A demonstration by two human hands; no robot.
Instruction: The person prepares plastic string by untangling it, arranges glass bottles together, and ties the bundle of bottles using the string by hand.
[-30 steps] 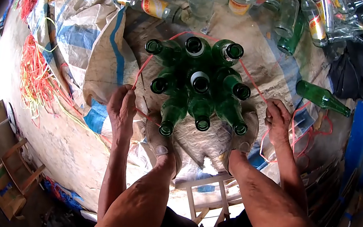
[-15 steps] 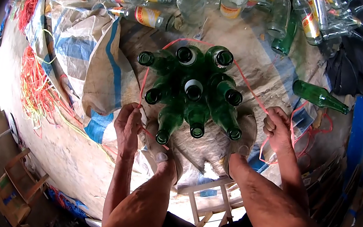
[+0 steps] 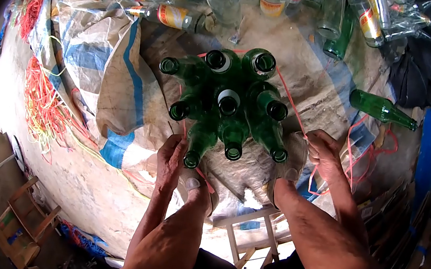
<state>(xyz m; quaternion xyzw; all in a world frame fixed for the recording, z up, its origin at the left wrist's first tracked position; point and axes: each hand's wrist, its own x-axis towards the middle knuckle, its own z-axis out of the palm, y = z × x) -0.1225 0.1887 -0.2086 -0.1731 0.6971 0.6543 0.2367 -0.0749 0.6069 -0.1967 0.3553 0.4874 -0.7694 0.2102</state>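
Observation:
Several green glass bottles (image 3: 233, 130) stand upright in a tight cluster between my feet, mouths facing up. A red plastic string (image 3: 290, 100) loops around the far side of the cluster, with one end in each hand. My left hand (image 3: 171, 156) pinches the string beside the near-left bottle. My right hand (image 3: 323, 150) is closed on the other length, to the right of the bottles and above my right shoe. The string's loose tail hangs in loops past my right wrist. Part of the string is hidden behind the bottles.
One green bottle (image 3: 383, 110) lies on its side at the right. Many clear and green bottles (image 3: 175, 17) lie along the far side. A crumpled woven sack (image 3: 85, 52) and a heap of red string (image 3: 42, 107) are at left; a wooden stool frame (image 3: 253, 236) is near my legs.
My left hand has moved right and slightly down, closer to the bottles. My right hand has shifted a little left and down. The string sits closer around the cluster.

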